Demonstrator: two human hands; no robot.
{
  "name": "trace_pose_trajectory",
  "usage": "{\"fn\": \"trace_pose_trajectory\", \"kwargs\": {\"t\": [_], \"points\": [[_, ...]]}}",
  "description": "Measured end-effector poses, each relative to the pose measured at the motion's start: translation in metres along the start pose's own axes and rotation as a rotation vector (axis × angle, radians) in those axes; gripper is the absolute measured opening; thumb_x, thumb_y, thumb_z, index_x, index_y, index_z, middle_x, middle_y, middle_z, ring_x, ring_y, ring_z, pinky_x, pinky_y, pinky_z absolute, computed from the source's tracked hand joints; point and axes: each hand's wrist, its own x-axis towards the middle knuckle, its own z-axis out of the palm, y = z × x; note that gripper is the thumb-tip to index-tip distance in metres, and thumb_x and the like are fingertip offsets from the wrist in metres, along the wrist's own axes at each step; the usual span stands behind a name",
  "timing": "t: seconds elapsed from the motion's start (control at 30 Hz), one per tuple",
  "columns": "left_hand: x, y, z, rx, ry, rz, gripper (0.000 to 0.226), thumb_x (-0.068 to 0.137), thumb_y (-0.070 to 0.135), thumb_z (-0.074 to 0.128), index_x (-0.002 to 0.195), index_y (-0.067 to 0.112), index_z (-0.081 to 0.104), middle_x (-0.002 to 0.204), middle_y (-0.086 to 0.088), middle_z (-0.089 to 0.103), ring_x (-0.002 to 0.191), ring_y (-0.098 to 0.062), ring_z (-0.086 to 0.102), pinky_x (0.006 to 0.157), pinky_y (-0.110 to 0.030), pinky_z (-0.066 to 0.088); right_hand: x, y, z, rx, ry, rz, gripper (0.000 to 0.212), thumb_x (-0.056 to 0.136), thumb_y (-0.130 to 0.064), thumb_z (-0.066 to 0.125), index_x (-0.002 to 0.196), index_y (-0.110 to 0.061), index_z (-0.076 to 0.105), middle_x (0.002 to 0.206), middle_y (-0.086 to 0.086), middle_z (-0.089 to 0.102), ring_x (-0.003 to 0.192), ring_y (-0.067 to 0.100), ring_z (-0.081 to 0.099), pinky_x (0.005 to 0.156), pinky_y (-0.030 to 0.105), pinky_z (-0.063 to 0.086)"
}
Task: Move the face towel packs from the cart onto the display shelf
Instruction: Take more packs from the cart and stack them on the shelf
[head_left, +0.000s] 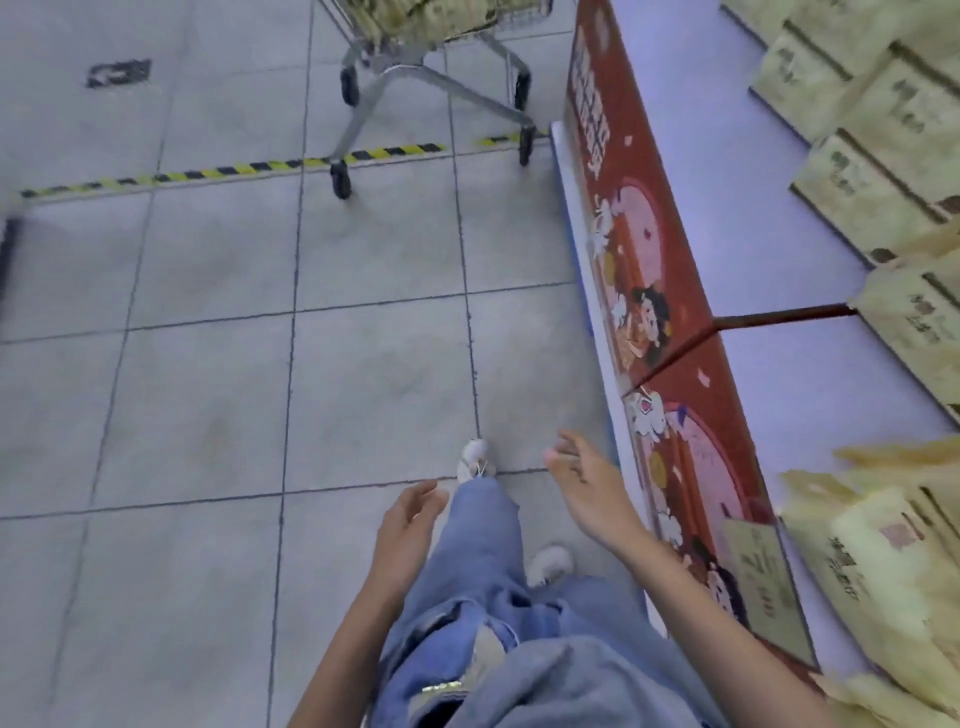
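The wire cart (426, 78) stands on the tiled floor ahead, at the top of the view, with pale yellow face towel packs (447, 15) in its basket. More yellow packs (857, 150) lie in rows on the white display shelf (769, 260) at the right, and others (893, 577) pile at its near end. My left hand (408, 525) and my right hand (584, 480) hang low in front of my legs, both empty with relaxed fingers. The right hand is close to the shelf's red front panel (649, 291).
A yellow-and-black striped tape line (234, 171) crosses the grey floor tiles just before the cart. My jeans and white shoes (475, 460) show below. Open floor lies between me and the cart. A dark floor marking (119, 73) is at the far left.
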Motion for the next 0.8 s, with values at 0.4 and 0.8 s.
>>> {"fn": "trace_pose_trajectory", "kwargs": {"t": [0.4,0.8], "points": [[0.124,0.130,-0.051,0.031,0.007,0.127,0.025,0.093,0.027,0.057,0.118,0.024,0.056,0.110,0.006,0.061,0.092,0.002,0.056,0.085,-0.021,0.037,0.130,-0.107,0.012,-0.077,-0.073,-0.097,0.041,0.097,-0.026,0.048,0.136,-0.015,0.043,0.129,0.007,0.055,0.110,0.015,0.053,0.092,0.023,0.038],[0.273,0.306,-0.007,0.054,-0.083,0.220,0.032,0.093,0.029,0.058,0.124,0.022,0.055,0.114,0.008,0.058,0.093,0.004,0.054,0.083,-0.018,0.036,0.290,-0.158,-0.046,-0.034,-0.019,-0.034,0.042,0.096,-0.022,0.051,0.136,-0.012,0.043,0.121,-0.001,0.053,0.112,0.015,0.053,0.093,0.024,0.039]]}}
